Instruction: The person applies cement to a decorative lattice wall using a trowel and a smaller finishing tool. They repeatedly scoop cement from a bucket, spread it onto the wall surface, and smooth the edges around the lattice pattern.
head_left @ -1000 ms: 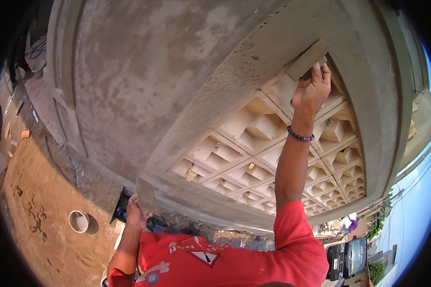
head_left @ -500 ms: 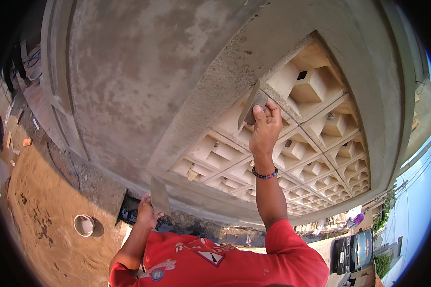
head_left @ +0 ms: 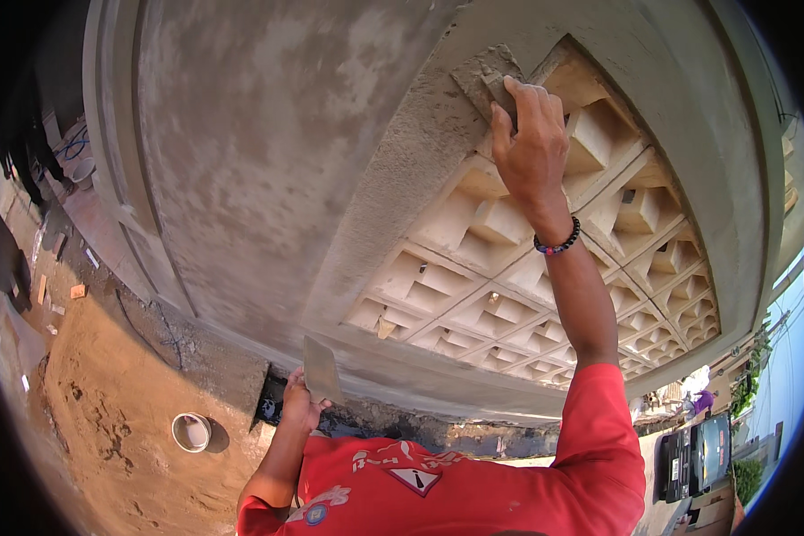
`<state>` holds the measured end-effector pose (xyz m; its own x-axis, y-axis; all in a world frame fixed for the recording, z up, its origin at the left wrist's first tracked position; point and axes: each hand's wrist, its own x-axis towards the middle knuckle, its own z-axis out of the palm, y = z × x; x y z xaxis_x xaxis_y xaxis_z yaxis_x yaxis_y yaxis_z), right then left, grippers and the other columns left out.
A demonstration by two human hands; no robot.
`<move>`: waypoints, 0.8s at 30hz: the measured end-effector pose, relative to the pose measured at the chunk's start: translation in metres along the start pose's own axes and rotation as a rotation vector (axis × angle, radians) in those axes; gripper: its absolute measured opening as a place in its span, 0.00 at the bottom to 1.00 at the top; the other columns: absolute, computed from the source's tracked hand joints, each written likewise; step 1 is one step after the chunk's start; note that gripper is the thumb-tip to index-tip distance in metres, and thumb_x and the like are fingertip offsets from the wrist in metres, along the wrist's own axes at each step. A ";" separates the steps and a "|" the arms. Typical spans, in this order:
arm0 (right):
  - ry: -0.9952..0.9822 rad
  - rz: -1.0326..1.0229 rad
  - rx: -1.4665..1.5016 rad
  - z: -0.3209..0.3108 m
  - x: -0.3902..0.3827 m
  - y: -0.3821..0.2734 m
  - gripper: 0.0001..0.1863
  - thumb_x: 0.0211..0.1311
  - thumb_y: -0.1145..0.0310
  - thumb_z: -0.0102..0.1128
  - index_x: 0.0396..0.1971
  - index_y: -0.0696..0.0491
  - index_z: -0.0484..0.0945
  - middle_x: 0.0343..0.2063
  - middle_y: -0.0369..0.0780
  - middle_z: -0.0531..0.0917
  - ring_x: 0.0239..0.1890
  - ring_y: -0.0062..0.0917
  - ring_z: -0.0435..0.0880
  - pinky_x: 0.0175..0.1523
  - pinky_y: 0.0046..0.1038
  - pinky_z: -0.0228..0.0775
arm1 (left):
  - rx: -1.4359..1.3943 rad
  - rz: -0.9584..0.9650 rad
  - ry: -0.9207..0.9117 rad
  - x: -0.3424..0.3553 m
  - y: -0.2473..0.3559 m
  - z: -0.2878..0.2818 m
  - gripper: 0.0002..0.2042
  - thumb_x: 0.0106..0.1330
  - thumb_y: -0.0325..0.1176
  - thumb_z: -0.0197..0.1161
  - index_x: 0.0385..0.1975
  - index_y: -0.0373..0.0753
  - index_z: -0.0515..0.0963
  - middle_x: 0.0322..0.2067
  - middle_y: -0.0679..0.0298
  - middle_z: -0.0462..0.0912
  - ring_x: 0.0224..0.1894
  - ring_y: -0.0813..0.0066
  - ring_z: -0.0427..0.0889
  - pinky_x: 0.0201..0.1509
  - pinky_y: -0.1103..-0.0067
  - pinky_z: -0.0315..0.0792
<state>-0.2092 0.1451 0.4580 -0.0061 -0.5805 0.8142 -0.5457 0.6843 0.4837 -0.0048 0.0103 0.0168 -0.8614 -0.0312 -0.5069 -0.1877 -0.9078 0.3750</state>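
My right hand [head_left: 529, 134] grips a mortar-smeared flat trowel [head_left: 473, 80] against the rough plaster band [head_left: 397, 161] at the upper edge of a cream block screen [head_left: 478, 295], which is set in a grey plastered wall [head_left: 232, 143]. My left hand [head_left: 302, 404], low near the wall's base, has its fingers wrapped round a second flat grey metal plate [head_left: 322, 368], held upright in front of the plaster. A dark beaded bracelet [head_left: 556, 239] is on my right wrist.
A sandy patch [head_left: 107, 384] with a bucket [head_left: 190, 431] lies lower left, beside a dark trench [head_left: 272, 393]. At the upper left another person's legs [head_left: 29, 161] stand near another bucket [head_left: 84, 171]. A parked car [head_left: 692, 460] and greenery show lower right.
My right hand and trowel went from the screen's upper corner down-left onto its blocks, then back up to the plaster above. My left hand and plate shifted right in the picture.
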 end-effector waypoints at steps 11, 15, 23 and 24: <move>0.250 -0.012 -0.064 -0.044 0.051 0.038 0.12 0.48 0.74 0.60 0.35 0.56 0.73 0.30 0.42 0.78 0.34 0.35 0.75 0.37 0.31 0.72 | 0.094 -0.025 -0.068 0.004 0.014 -0.018 0.12 0.68 0.34 0.39 0.46 0.43 0.69 0.35 0.61 0.79 0.29 0.67 0.78 0.20 0.76 0.68; 0.131 0.006 -0.020 0.022 0.008 -0.019 0.09 0.40 0.74 0.58 0.24 0.54 0.70 0.24 0.39 0.75 0.31 0.29 0.73 0.27 0.26 0.70 | 0.117 -0.060 0.031 -0.017 0.030 -0.012 0.13 0.67 0.36 0.43 0.45 0.41 0.72 0.38 0.62 0.79 0.33 0.66 0.79 0.26 0.75 0.71; -0.217 0.428 0.824 -0.024 -0.135 -0.090 0.11 0.53 0.71 0.55 0.35 0.58 0.70 0.32 0.45 0.75 0.39 0.40 0.72 0.42 0.37 0.66 | 0.249 -0.199 0.074 -0.003 0.019 0.020 0.12 0.65 0.38 0.50 0.45 0.45 0.73 0.40 0.67 0.80 0.36 0.75 0.78 0.28 0.80 0.68; -0.154 0.525 0.928 -0.037 -0.142 -0.090 0.12 0.53 0.70 0.55 0.37 0.59 0.70 0.32 0.47 0.76 0.40 0.42 0.73 0.44 0.39 0.65 | 0.270 -0.217 0.064 -0.003 0.019 0.014 0.12 0.64 0.38 0.50 0.44 0.45 0.73 0.40 0.68 0.80 0.36 0.75 0.78 0.29 0.80 0.68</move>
<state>-0.1278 0.1820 0.3110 -0.4947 -0.4057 0.7685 -0.8664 0.2997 -0.3995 -0.0125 -0.0010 0.0361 -0.7577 0.1166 -0.6421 -0.4887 -0.7533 0.4400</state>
